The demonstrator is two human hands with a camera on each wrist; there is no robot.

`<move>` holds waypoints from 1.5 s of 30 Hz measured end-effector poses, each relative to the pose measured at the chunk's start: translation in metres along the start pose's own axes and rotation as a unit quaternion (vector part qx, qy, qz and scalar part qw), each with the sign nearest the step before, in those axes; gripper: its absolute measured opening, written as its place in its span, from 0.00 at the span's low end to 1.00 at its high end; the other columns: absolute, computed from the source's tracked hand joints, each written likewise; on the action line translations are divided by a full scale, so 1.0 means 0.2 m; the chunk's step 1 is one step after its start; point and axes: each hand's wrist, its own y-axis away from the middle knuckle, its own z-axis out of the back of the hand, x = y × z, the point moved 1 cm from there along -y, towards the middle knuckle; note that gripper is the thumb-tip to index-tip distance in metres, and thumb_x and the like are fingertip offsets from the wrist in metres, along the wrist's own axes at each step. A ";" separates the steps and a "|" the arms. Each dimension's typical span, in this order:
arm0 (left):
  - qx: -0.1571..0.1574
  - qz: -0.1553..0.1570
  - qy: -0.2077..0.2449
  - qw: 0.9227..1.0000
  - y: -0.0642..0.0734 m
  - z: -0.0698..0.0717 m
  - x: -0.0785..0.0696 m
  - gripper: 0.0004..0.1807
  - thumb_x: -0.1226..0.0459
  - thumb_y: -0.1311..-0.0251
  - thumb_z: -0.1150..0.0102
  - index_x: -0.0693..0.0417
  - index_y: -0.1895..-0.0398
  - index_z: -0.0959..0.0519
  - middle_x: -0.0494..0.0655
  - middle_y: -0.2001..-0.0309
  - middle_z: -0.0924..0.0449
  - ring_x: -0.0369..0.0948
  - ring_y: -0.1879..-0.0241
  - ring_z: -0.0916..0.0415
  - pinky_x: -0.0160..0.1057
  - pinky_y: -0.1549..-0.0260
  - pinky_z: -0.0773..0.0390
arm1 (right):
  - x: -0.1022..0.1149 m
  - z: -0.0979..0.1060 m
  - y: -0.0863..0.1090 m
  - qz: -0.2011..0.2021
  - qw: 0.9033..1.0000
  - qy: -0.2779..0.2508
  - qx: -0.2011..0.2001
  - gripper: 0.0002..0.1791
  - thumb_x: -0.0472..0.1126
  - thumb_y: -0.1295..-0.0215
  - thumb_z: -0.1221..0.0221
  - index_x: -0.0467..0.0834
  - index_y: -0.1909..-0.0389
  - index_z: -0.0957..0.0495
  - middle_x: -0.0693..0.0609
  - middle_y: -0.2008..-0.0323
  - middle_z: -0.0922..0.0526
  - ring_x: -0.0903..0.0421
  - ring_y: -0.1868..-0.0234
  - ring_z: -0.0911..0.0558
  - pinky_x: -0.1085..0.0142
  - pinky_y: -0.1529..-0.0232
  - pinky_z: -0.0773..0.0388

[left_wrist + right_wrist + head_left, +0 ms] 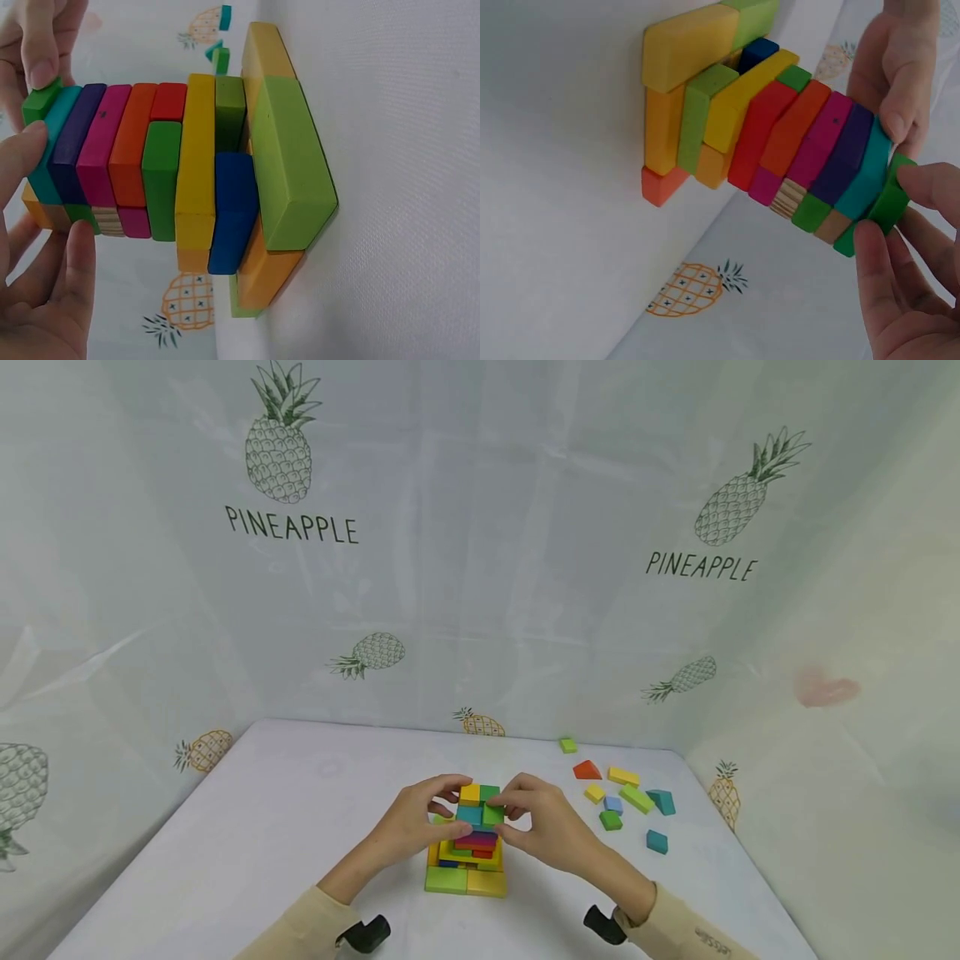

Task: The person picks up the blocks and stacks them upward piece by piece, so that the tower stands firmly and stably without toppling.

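Observation:
A tower of coloured wooden blocks (476, 841) stands on the white table, wide at the base and narrower above. My left hand (411, 820) holds the tower's upper left side, its thumb against the end of the teal block (58, 139) and other fingers round the far side. From the right, my right hand (553, 828) pinches a green block (892, 196) between thumb and fingers. That block sits on top of the teal layer, slightly tilted in the right wrist view. Purple, magenta, orange and red layers lie below, over a long yellow block (196, 157).
Several loose blocks lie to the right, among them a red triangular block (587, 770), a light green block (637, 798), a blue block (612, 805) and a teal block (657, 842). Behind the table (337, 777) hangs a pineapple-print curtain (480, 568).

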 end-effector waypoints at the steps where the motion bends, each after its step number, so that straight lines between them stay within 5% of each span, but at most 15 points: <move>1: 0.000 -0.001 0.001 1.000 0.00 0.00 0.00 0.35 0.51 0.37 0.24 0.43 0.28 0.24 0.39 0.42 0.18 0.42 0.44 0.21 0.32 0.46 0.18 | 0.00 0.00 0.00 0.001 1.000 0.002 -0.005 0.16 0.35 0.38 0.24 0.44 0.49 0.10 0.56 0.57 0.18 0.61 0.59 0.17 0.69 0.55 0.14; 18: 0.004 -0.016 0.006 1.000 -0.01 0.01 0.02 0.36 0.51 0.37 0.23 0.47 0.28 0.24 0.39 0.40 0.17 0.42 0.43 0.20 0.36 0.45 0.16 | -0.04 -0.04 0.03 0.051 0.998 0.003 -0.040 0.11 0.34 0.38 0.25 0.46 0.55 0.09 0.59 0.55 0.16 0.61 0.58 0.17 0.69 0.54 0.14; 27: 0.008 -0.026 0.007 1.000 -0.01 0.01 0.02 0.37 0.50 0.38 0.23 0.49 0.27 0.24 0.41 0.39 0.17 0.43 0.43 0.20 0.36 0.45 0.16 | -0.04 -0.09 0.01 0.081 0.995 -0.015 -0.058 0.11 0.34 0.38 0.24 0.44 0.55 0.09 0.56 0.55 0.15 0.52 0.59 0.14 0.65 0.58 0.12; 45: 0.017 -0.027 0.017 0.999 -0.01 0.02 0.02 0.39 0.51 0.40 0.22 0.51 0.27 0.25 0.43 0.38 0.18 0.48 0.42 0.19 0.35 0.46 0.17 | -0.04 -0.14 -0.02 0.090 0.993 -0.010 -0.070 0.11 0.35 0.37 0.25 0.47 0.54 0.09 0.57 0.54 0.15 0.59 0.58 0.17 0.64 0.62 0.13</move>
